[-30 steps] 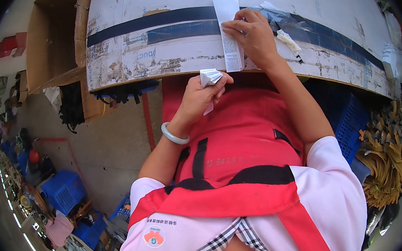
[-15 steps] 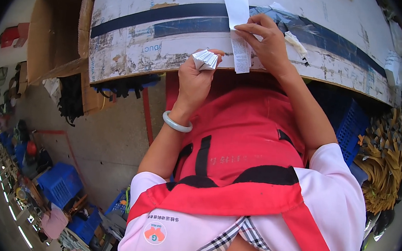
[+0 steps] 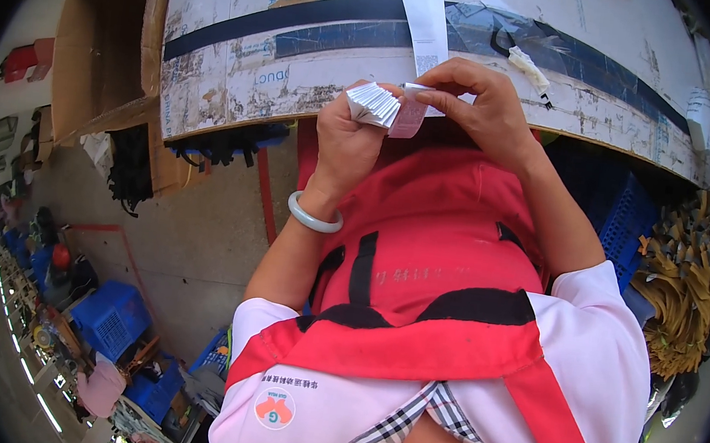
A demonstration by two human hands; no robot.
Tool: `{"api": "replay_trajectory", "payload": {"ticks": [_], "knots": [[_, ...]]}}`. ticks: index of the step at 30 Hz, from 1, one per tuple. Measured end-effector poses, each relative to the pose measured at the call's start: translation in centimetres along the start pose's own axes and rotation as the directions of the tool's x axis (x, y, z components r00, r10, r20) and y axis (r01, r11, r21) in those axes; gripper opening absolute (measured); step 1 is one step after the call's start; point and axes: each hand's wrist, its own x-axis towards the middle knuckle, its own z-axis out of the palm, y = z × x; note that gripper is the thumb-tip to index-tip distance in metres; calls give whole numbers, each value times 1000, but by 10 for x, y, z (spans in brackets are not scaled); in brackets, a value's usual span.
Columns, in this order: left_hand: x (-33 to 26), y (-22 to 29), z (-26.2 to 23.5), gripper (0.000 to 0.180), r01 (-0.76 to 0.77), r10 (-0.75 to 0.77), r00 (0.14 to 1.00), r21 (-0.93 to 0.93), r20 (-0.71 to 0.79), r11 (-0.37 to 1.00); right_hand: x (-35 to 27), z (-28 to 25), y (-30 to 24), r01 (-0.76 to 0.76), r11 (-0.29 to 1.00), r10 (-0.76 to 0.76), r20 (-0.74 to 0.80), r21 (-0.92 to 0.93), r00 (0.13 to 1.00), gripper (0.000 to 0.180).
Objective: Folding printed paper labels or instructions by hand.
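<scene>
Over the table's near edge, my left hand [image 3: 347, 142] is closed round a fanned bundle of folded white labels [image 3: 371, 105]. Close beside it, my right hand [image 3: 490, 111] pinches one label [image 3: 407, 121] between thumb and fingers. This label is bent over, and its curved lower part looks pinkish and see-through next to the bundle. Whether my left fingertips also touch it cannot be made out. Beyond my right fingers, a long white printed label strip [image 3: 425, 19] lies on the worn white table [image 3: 213, 93], partly hidden by the hand.
Clear plastic and a small white item with a black cord [image 3: 527, 70] lie right of the strip. An open cardboard box [image 3: 102, 52] stands left of the table. Below right are a blue crate [image 3: 628, 226] and stacked tan-and-grey pieces [image 3: 677, 295]. Blue crates [image 3: 112, 318] sit on the floor.
My right hand has come nearer and lower, bringing a label against the bundle and bending it. My left hand has stayed nearly in place, its bundle turned slightly.
</scene>
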Motion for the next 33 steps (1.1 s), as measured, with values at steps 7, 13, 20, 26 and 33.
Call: {"api": "replay_trajectory", "payload": {"ticks": [7, 13, 20, 26, 33], "knots": [[-6, 4, 0, 14, 92, -92, 996, -74, -1, 993, -3, 0, -10, -76, 993, 69, 78, 89, 995, 17], [-8, -5, 2, 14, 36, -36, 999, -88, 1, 995, -3, -1, -13, -175, 959, 151, 122, 222, 981, 19], [-5, 0, -3, 26, 463, -424, 886, -408, 188, 787, -2, 1, -32, -472, 772, 286, 430, 425, 856, 15], [-8, 10, -1, 36, 602, -468, 796, -419, 384, 680, -2, 14, -9, -339, 892, 290, 197, 298, 936, 13], [-6, -1, -8, 40, 555, -441, 832, -508, 337, 659, 6, 9, -23, -221, 953, 170, 239, 207, 956, 9]]}}
